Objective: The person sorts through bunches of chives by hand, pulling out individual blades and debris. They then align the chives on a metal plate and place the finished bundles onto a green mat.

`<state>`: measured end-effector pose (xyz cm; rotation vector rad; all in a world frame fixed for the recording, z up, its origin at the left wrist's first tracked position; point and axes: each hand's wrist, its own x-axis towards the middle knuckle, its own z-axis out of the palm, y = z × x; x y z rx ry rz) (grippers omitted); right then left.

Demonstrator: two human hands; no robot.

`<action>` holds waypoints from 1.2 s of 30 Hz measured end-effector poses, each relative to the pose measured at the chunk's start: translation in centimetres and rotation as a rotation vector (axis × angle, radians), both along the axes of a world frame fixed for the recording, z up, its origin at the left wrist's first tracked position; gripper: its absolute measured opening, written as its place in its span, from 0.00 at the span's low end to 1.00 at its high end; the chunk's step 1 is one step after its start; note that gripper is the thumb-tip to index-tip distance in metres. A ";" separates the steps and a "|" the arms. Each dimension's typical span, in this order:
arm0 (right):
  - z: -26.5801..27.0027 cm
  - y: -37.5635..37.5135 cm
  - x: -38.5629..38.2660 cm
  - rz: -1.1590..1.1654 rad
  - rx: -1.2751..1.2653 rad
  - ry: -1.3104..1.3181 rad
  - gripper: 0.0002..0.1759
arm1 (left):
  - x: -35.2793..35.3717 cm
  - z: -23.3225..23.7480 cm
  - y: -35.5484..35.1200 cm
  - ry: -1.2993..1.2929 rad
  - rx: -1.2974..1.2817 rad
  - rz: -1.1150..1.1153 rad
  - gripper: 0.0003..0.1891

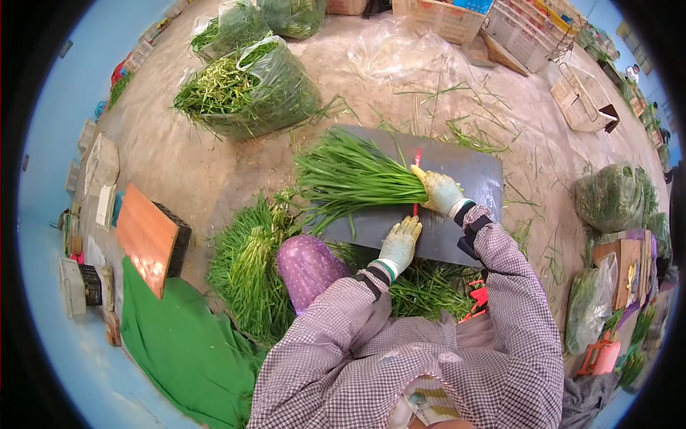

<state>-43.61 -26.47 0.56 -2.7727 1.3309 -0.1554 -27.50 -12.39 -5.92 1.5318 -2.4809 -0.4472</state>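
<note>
A bunch of long green chives [361, 175] lies across a dark grey board [468, 171], its leaf tips pointing left. My right hand [439, 191], in a white and yellowish glove, is closed over the stem end of the bunch. A red strip [418, 156] runs under the bunch, showing above and below it. Gloved likewise, my left hand [400, 247] rests near the board's front edge with fingers stretched out. Its fingertips are right at the strip's lower end.
Loose chives are heaped [250, 279] left of my knee. Beyond the board stands a bag stuffed with greens [264, 93]. An orange-brown panel [146, 236] leans on a dark crate beside a green cloth [186, 343]. Red strips [477, 299] lie by my lap; crates [582, 100] stand back right.
</note>
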 end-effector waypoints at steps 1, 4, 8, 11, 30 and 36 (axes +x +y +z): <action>0.6 -0.1 0.5 0.021 -0.026 0.008 0.53 | 0.4 0.2 -0.3 0.000 0.024 -0.020 0.28; -1.9 -0.2 0.3 0.003 -0.028 0.096 0.54 | 0.5 0.0 0.4 -0.061 0.052 -0.020 0.28; -0.8 0.5 0.9 -0.054 -0.023 0.165 0.54 | -0.8 2.3 1.3 -0.149 0.142 0.047 0.37; -1.6 0.9 0.7 -0.090 -0.056 0.149 0.54 | -1.3 3.3 1.3 -0.138 0.144 0.065 0.41; 9.1 2.4 5.5 -0.118 0.097 0.192 0.64 | 21.9 12.1 14.2 0.861 -0.375 0.856 0.25; 15.2 7.5 20.8 0.340 -0.032 -0.262 0.38 | 31.2 -2.4 19.9 0.814 -0.140 1.317 0.34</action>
